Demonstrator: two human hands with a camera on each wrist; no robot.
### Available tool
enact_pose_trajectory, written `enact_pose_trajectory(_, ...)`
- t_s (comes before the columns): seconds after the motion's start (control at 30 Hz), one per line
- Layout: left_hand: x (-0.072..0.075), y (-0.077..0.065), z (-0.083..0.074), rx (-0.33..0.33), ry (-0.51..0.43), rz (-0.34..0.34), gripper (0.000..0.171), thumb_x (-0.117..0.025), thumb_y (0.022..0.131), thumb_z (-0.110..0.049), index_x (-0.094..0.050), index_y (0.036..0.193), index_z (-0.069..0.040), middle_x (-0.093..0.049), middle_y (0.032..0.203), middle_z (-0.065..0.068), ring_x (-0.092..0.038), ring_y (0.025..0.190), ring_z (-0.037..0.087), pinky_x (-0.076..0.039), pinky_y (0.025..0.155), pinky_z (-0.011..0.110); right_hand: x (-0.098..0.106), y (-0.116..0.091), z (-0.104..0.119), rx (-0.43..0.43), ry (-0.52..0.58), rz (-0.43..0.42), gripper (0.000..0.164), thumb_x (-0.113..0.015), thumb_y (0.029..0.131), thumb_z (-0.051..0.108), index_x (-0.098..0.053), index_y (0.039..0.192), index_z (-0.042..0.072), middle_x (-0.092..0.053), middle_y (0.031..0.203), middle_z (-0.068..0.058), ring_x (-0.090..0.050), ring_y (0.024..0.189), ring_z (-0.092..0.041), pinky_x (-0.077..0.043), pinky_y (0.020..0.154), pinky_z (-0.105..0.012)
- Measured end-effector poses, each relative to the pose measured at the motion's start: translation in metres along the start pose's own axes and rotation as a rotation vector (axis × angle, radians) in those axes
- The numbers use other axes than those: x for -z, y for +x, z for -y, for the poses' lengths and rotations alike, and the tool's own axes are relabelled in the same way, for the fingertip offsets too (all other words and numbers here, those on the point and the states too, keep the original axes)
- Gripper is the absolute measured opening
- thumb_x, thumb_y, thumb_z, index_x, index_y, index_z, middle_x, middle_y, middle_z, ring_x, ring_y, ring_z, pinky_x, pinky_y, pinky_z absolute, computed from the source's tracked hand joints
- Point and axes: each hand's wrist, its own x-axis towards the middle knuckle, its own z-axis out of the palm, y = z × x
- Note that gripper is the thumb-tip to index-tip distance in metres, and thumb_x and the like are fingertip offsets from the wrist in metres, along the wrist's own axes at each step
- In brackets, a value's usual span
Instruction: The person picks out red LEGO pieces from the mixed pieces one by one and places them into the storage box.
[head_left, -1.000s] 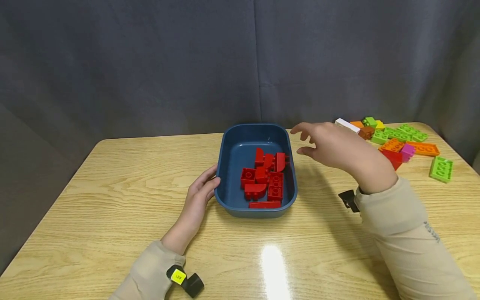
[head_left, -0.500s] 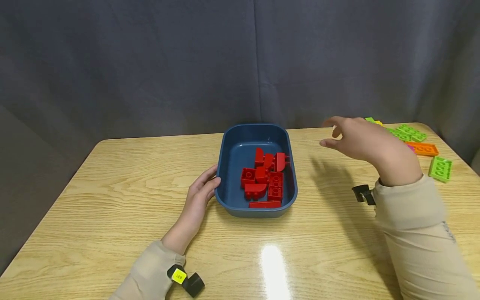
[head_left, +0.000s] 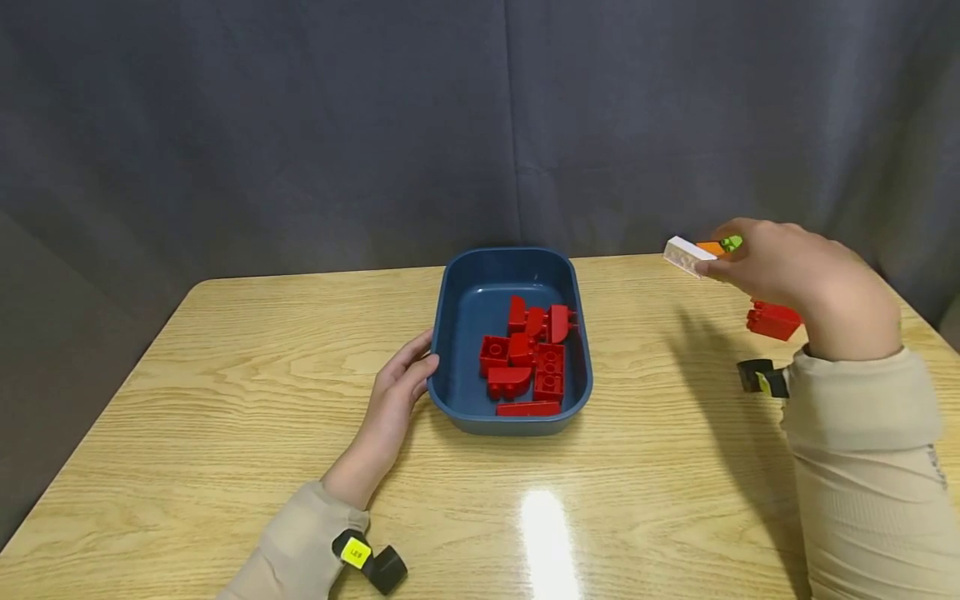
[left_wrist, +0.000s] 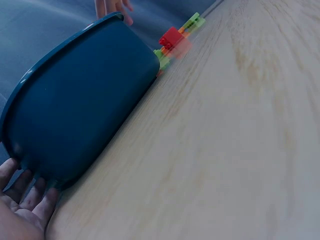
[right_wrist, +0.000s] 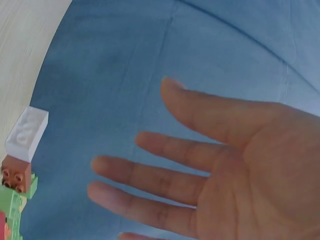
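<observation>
A dark blue bin (head_left: 472,423) with several red bricks (head_left: 550,372) inside stands on the table. My left hand (head_left: 393,400) rests against its left side, the thumb at the rim. In the left wrist view, the left fingers (left_wrist: 32,195) lie extended along the outer wall. Over the loose bricks at the back right hovers my right hand (head_left: 802,271). A white brick (head_left: 685,256) shows by its fingertips, and a red brick (head_left: 774,320) lies below the palm. The right wrist view shows the right hand (right_wrist: 210,170) with spread fingers and nothing in it.
Orange and green bricks (head_left: 729,244) peek out beside the right hand, which hides most of that pile. A brown brick (right_wrist: 16,174) touches the white one. Grey curtain (head_left: 375,142) hangs directly behind the wooden table (head_left: 247,375).
Moving rightward from beside the bin, my right hand has come over the loose bricks and covers most of them. The left hand and the bin stay in place.
</observation>
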Motion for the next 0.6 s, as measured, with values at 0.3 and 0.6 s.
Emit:
enact_pose_trajectory(0.3,0.001,0.000,-0.001,0.004,0.000,-0.004,0.046,-0.044,0.096,-0.018,-0.042,0.141,-0.008,-0.044,0.145,0.009,-0.046,0.125,0.019,-0.035,0.109,0.040,-0.005,0.003,-0.012,-0.066,-0.017,0.005,0.060,-0.052,0.089,0.043,-0.053,0.128,-0.001,-0.051,0.116,-0.035,-0.044,0.094,-0.043,-0.042,0.070,-0.058)
enact_pose_trajectory(0.6,0.001,-0.001,-0.001,-0.001,-0.004,0.001,0.047,-0.044,0.095,-0.018,-0.041,0.141,-0.007,-0.043,0.146,0.011,-0.045,0.126,0.021,-0.034,0.110,0.042,-0.011,0.006,-0.022,-0.174,-0.020,-0.110,0.062,-0.056,0.084,0.049,-0.059,0.123,0.001,-0.051,0.119,-0.035,-0.043,0.098,-0.047,-0.039,0.072,-0.063)
